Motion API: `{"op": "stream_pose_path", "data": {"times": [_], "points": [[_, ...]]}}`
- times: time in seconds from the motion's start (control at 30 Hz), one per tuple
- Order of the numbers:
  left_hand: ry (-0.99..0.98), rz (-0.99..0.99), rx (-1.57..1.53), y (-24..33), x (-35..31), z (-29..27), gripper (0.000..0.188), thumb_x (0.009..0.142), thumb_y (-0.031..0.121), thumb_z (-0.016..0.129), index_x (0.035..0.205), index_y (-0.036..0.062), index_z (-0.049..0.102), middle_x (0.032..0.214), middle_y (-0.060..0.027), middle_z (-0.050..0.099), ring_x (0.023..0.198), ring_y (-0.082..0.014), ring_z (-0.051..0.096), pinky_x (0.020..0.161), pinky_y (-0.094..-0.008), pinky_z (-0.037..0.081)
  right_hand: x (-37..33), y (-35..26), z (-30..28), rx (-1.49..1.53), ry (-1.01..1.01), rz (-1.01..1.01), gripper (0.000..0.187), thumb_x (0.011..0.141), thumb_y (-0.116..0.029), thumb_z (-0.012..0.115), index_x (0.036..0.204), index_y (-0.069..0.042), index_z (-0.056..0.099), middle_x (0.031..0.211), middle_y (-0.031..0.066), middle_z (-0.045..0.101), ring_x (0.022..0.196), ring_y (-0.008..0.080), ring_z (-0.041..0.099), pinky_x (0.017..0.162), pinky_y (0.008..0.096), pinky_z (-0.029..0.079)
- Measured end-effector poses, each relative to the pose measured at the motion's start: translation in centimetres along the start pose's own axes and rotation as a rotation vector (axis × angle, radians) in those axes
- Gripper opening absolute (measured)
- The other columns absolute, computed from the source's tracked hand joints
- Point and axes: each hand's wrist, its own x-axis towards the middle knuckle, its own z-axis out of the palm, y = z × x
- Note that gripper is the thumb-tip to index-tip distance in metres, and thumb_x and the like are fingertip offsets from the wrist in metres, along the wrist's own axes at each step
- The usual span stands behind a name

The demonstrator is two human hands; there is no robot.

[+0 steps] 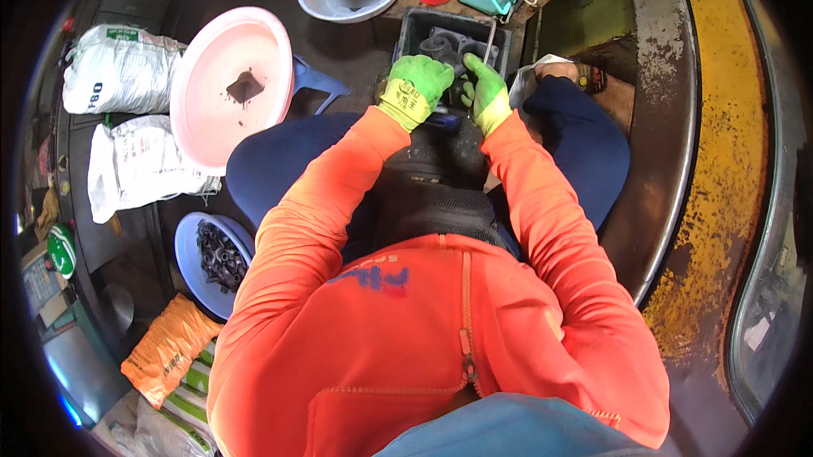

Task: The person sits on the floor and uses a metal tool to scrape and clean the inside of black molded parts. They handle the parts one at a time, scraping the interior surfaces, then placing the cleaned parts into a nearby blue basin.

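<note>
Though near the left grip (421,86), dark parts (444,44) ahead; in black bin (410,32).

The head view looks steeply down through a wide fisheye lens, close above the orange-red zippered fabric jacket (385,321), facing forward past the green-and-yellow gloved left hand (416,89) and right hand (486,94) to the dark rectangular bin (414,29) farther off.

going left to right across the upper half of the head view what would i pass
Upper white sack → pink basin → blue plastic stand → green-gloved left hand → green-gloved right hand → rusty yellow panel
</note>
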Motion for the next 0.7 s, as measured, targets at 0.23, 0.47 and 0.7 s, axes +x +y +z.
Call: {"op": "stream_pose_path", "data": {"times": [0.23, 0.47, 0.7], "points": [[0.208, -0.646, -0.622, -0.5, -3.9, -0.5, 0.075, 0.066, 0.033, 0.082, 0.127, 0.0008, 0.053, 0.125, -0.0187, 0.056, 0.111, -0.0308, 0.057, 0.097, -0.0369, 0.045, 0.8, 5.5, -1.1, -0.15, -0.221, -0.257, 0.032, 0.085, -0.013, 0.068, 0.115, -0.007, 0.061, 0.091, 0.0022, 0.064, 0.069, 0.01, 0.056, 0.061, 0.0255, 0.045], [0.072, -0.702, -0.646, -3.7, -6.7, 5.6, 0.059, 0.065, 0.03, 0.082, 0.115, 0.0058, 0.061, 0.109, -0.0132, 0.065, 0.102, -0.0284, 0.061, 0.09, -0.0378, 0.048, -0.7, 6.8, -3.7, -1.007, -0.182, -0.493, 0.044, 0.095, -0.041, 0.043, 0.114, -0.005, 0.06, 0.106, 0.0222, 0.063, 0.099, 0.0397, 0.06, 0.088, 0.0412, 0.045], [-0.006, -0.682, -0.529, -3.9, -7.0, 8.7, 0.043, 0.064, 0.027, 0.081, 0.103, 0.015, 0.065, 0.099, -0.0103, 0.066, 0.095, -0.0322, 0.063, 0.083, -0.0392, 0.048, -3.2, 6.5, -3.2, -1.386, -0.228, -0.315, 0.033, 0.097, -0.034, 0.043, 0.102, -0.005, 0.057, 0.099, 0.0224, 0.062, 0.095, 0.0425, 0.058, 0.08, 0.0448, 0.045]]}}
